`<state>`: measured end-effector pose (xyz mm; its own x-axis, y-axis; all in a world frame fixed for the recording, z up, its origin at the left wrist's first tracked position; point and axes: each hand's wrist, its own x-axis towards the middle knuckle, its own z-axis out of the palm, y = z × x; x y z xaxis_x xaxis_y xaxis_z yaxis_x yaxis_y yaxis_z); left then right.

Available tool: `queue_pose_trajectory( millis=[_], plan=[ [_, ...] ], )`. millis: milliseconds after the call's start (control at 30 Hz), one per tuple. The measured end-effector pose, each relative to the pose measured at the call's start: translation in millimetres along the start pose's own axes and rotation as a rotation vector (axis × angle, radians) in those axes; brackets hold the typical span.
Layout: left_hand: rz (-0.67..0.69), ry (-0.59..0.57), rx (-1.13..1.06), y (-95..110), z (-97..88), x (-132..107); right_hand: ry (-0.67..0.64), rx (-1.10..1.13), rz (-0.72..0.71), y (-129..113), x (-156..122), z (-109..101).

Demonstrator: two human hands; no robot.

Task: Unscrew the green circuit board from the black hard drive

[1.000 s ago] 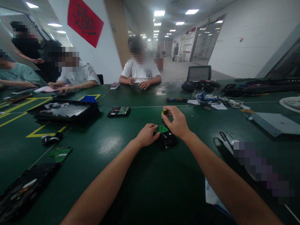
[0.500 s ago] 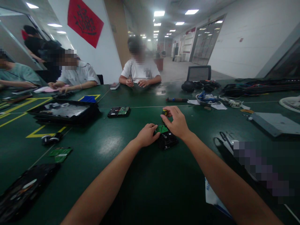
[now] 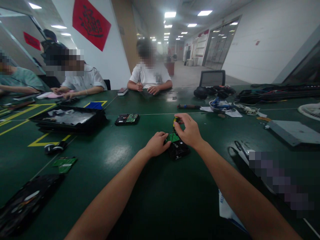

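Note:
A black hard drive with a green circuit board on top lies on the dark green table in front of me. My left hand is closed against the drive's left edge and holds it down. My right hand pinches the yellow and black handle of a small screwdriver, which stands upright with its tip on the circuit board.
Another hard drive lies farther left, beside a black tray. A loose green board and a black device lie near left. Scissors, a grey plate, cables and a fan lie right. Several people sit across the table.
My right fingers have shifted slightly on the screwdriver handle, as if turning it. My left hand and the drive stay put. A person at the far left has walked farther back.

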<state>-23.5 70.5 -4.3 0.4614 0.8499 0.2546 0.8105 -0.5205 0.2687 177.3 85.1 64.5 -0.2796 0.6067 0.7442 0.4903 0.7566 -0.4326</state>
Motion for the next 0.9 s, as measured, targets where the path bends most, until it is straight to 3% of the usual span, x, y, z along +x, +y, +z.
queue_pose_trajectory(
  millis=[900],
  plan=[
    [0.008,0.002,-0.008,0.9,-0.9,-0.1,-0.019,-0.016,0.009,-2.0,0.4,-1.3]
  ],
)
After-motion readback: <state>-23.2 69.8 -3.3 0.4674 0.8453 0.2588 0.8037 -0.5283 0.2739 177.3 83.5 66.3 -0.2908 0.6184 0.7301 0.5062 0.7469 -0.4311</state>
